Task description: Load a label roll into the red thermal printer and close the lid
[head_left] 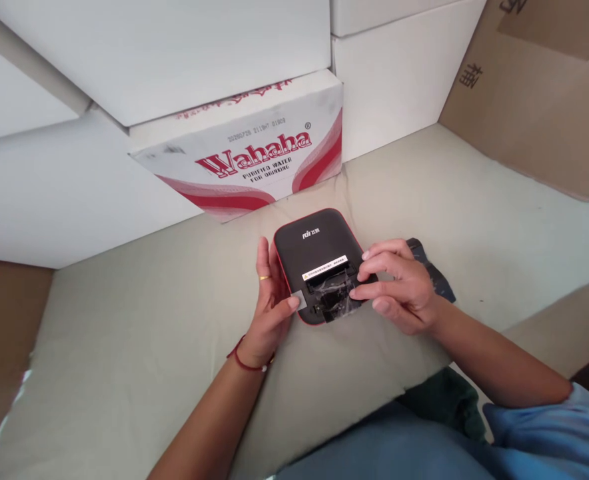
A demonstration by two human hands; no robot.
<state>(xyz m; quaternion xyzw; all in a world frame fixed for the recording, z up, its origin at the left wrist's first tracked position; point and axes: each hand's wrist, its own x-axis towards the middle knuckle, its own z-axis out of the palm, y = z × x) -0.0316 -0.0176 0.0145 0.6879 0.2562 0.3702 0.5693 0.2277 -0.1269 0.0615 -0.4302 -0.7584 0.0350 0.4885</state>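
A small black receipt printer [307,250] with rounded corners, a red rim and a white logo lies tilted before me on the cloth. My left hand [272,303] grips its left side, thumb resting by a grey tab [299,300] near the front corner. Across the printer's middle runs a white warning label [324,268]. Below that, crinkled clear film [342,308] covers the dark front part. My right hand [404,287] is at the right edge, fingers apart, one fingertip touching the film. Its thumb stands clear of the printer.
Behind the printer stands a white and red Wahaha water carton [254,160], with white boxes [199,53] stacked around it. A brown cardboard box [539,100] is at the right. Partly behind my right hand lies a dark patterned item [437,277] on the pale cloth [139,347].
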